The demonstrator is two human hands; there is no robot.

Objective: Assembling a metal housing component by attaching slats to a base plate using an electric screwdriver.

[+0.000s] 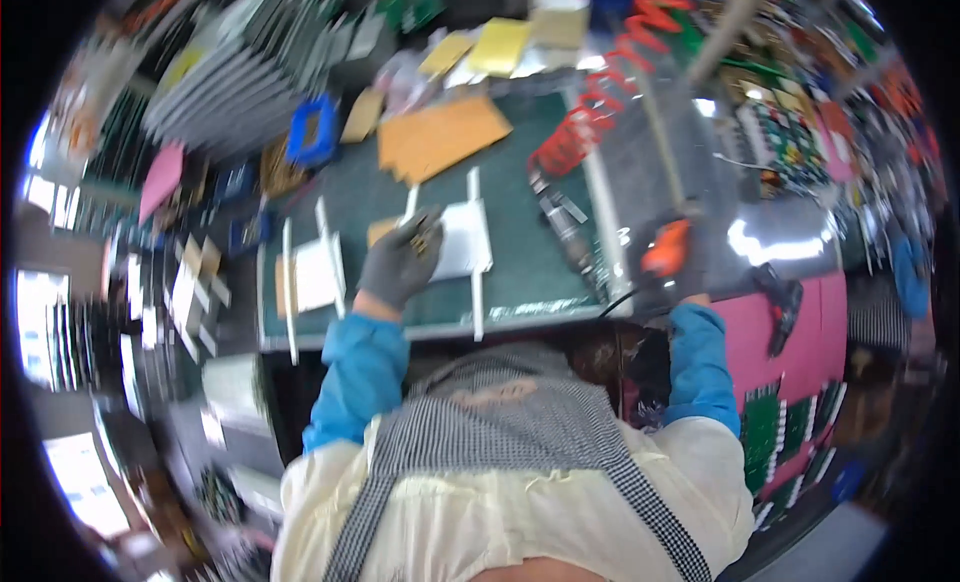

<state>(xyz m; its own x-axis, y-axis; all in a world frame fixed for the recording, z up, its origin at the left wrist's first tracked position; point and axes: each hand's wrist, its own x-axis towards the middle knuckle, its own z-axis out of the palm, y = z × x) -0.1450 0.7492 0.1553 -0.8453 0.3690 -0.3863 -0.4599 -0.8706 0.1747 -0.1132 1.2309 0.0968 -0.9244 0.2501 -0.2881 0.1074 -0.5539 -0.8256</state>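
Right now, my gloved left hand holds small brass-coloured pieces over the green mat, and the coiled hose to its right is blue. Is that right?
Not quite: the coiled hose is red, not blue, as the head view shows. Your gloved left hand does hold small brass-coloured pieces over the green mat.

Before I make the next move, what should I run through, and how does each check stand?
1. Small brass-coloured pieces in the left hand: ok; how many, cannot tell.
2. Right hand at the orange object: ok; firmness of grip, cannot tell (blurred).
3. White panel nearest the left hand, lying on the green mat: ok.
4. Full view of that panel: not ok, the left hand covers part.
5. Tool at the end of the red coiled hose, out of both hands: ok.
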